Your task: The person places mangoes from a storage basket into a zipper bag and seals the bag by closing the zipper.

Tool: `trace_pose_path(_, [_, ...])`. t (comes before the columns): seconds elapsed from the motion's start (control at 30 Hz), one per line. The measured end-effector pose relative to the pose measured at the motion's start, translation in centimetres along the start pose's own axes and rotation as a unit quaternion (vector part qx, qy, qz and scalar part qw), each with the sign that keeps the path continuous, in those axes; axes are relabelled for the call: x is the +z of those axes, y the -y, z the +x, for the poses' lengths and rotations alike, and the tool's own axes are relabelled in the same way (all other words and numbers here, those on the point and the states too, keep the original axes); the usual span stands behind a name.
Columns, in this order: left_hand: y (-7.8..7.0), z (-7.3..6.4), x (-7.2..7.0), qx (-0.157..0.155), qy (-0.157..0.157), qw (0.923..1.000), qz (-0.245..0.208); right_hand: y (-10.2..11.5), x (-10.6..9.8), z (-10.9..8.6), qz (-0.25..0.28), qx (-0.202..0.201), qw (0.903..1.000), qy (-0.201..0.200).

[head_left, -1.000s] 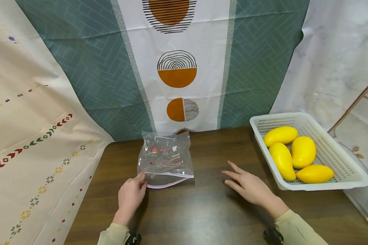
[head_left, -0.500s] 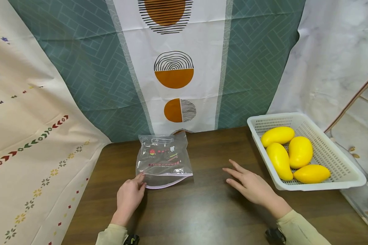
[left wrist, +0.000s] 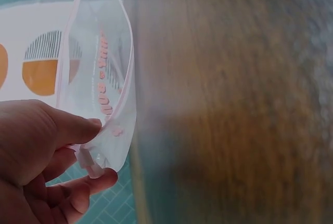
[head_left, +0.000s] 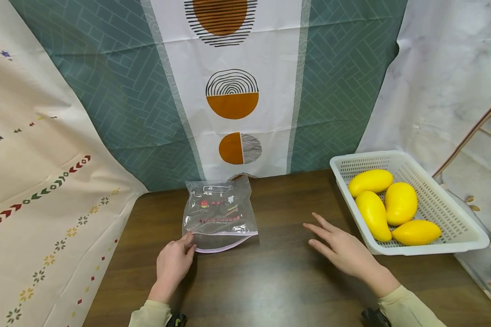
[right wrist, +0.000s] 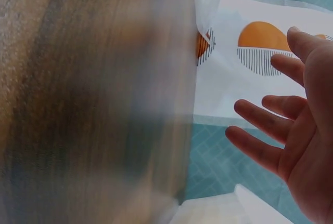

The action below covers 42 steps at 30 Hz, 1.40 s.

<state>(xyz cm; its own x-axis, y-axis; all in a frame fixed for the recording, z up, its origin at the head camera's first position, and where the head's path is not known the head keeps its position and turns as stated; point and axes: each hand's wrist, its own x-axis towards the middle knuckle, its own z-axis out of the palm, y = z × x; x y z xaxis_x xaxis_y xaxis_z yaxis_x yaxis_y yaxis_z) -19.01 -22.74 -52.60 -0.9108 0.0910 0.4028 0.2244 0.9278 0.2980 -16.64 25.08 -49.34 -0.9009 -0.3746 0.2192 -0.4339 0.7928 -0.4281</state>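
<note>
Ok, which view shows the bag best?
The head view: it takes in nearly the whole bag, with only one front corner covered by the left hand. The left wrist view shows the open mouth closer up, pinched at one end, but not the full bag. The right wrist view catches just a sliver at its top edge.

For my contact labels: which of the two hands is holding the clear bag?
The left hand: it pinches the bag at a corner of its opening. The right hand is apart, fingers spread, holding nothing.
</note>
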Motion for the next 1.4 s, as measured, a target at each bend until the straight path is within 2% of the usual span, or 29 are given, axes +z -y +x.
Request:
trace_pose_path(0.57, [-0.4,0.2,0.3,0.008,0.012,0.9998,-0.013,0.5,-1.7,-0.1,0.007,-0.008,0.9995,-0.031])
trace_pose_path(0.9, [-0.3,-0.2,0.1,0.007,0.016,0.9998,-0.013,0.3,-2.8,-0.5,-0.009,-0.024,0.9987,-0.043])
trace_pose_path(1.17, [-0.1,-0.3,0.1,-0.004,0.028,0.9996,-0.007,-0.1,-4.0,-0.4,-0.021,-0.021,0.9980,-0.056])
trace_pose_path(1.4, [0.0,-0.2,0.1,-0.021,0.036,0.9991,-0.007,-0.7,-5.1,-0.4,-0.053,-0.046,0.9931,-0.094])
